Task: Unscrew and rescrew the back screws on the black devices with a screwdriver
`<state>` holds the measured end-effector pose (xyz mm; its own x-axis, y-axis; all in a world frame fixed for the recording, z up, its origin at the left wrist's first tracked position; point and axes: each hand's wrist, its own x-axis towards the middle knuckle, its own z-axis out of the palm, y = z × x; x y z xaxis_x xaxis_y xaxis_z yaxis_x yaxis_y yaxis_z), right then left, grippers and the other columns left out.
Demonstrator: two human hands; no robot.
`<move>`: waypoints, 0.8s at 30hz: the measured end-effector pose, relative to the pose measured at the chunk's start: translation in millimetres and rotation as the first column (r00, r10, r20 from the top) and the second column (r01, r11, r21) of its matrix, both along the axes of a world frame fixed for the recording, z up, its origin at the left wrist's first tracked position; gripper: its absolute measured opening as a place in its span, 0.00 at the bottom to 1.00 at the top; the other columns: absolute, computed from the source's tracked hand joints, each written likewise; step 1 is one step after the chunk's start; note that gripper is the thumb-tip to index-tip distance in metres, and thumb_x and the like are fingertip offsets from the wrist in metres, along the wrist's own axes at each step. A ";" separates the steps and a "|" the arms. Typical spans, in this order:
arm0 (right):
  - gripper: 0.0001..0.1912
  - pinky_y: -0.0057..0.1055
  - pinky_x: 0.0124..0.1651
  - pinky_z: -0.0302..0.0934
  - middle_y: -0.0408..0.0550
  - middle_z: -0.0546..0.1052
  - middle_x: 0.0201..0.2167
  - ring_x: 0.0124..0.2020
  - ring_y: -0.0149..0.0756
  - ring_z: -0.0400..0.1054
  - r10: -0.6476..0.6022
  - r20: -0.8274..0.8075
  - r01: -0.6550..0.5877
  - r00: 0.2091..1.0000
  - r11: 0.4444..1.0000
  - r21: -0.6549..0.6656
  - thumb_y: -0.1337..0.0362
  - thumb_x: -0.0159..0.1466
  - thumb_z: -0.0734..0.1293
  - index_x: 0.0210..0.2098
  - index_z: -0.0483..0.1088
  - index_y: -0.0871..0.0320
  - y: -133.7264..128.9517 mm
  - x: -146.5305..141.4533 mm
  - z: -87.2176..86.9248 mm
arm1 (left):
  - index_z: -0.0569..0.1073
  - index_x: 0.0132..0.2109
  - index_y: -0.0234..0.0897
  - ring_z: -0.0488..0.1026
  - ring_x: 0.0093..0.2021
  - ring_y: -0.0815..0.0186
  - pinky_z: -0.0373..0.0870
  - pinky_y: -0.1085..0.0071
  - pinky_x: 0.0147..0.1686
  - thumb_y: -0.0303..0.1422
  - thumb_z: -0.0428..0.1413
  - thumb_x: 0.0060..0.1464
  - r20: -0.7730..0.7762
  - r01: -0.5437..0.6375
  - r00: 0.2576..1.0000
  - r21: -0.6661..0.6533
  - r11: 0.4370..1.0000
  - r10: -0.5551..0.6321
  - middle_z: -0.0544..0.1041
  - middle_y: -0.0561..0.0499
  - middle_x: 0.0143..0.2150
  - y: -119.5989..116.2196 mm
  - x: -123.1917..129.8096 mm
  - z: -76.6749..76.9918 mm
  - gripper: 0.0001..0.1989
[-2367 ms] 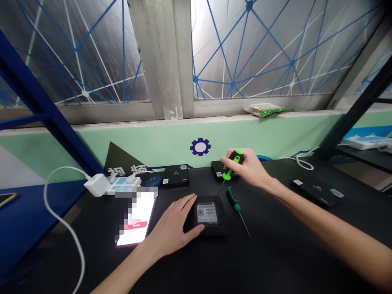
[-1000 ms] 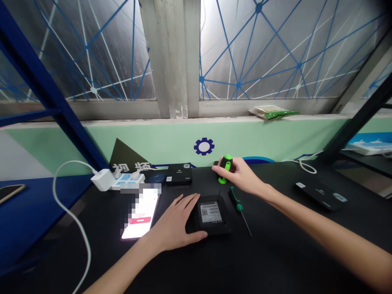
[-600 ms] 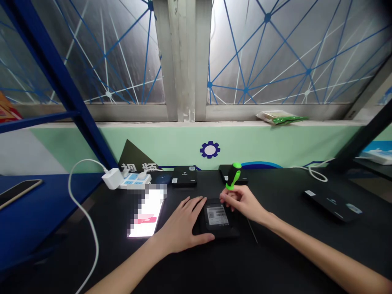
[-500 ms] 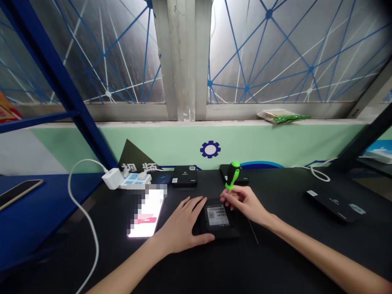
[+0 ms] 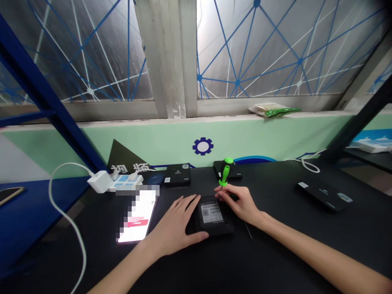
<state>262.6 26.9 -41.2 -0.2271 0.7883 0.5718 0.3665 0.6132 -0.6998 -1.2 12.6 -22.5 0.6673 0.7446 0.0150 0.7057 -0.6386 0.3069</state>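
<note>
Head view: right hand (image 5: 241,204), fingers clamped on green screwdriver (image 5: 226,174); left hand (image 5: 175,223), thumb and fingers apart, touches black device (image 5: 212,214)

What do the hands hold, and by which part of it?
The right hand holds the green screwdriver by its shaft, just below the handle; the left hand rests on the black device.

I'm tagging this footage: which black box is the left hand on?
The nearest box, bearing the large white label; the rear-left box, rear-middle box and far-right box lie apart from the left hand.
</note>
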 end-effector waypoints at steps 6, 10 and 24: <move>0.04 0.28 0.33 0.68 0.45 0.79 0.27 0.26 0.34 0.73 -0.068 -0.036 0.068 0.997 0.998 0.013 0.64 0.66 0.68 0.36 0.75 0.57 1.8 -3.1 -0.2 | 0.43 0.73 0.46 0.47 0.71 0.45 0.51 0.46 0.65 0.61 0.48 0.59 0.011 0.002 1.000 0.005 1.000 -0.002 0.51 0.47 0.73 -1.7 0.7 1.3 0.44; 0.04 0.29 0.32 0.68 0.46 0.80 0.30 0.26 0.34 0.72 -0.096 -0.035 0.097 0.995 0.995 0.026 0.64 0.65 0.68 0.34 0.74 0.57 2.4 -4.3 0.1 | 0.43 0.73 0.46 0.46 0.71 0.45 0.51 0.46 0.65 0.61 0.48 0.59 0.007 0.000 1.000 -0.006 1.000 0.000 0.51 0.47 0.73 -1.4 0.9 2.5 0.44; 0.07 0.33 0.36 0.72 0.50 0.80 0.32 0.30 0.38 0.76 0.003 -0.091 -0.004 0.996 1.000 -0.010 0.60 0.67 0.66 0.36 0.73 0.57 0.1 -2.8 3.0 | 0.45 0.72 0.51 0.50 0.70 0.47 0.53 0.48 0.64 0.57 0.48 0.63 0.015 0.000 1.000 -0.015 1.000 0.001 0.53 0.49 0.72 1.1 -3.2 6.7 0.38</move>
<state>259.8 26.9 -38.2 -0.1777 0.7934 0.5822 0.2987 0.6072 -0.7363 -4.4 13.7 -15.8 0.6667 0.7452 0.0140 0.7014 -0.6336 0.3266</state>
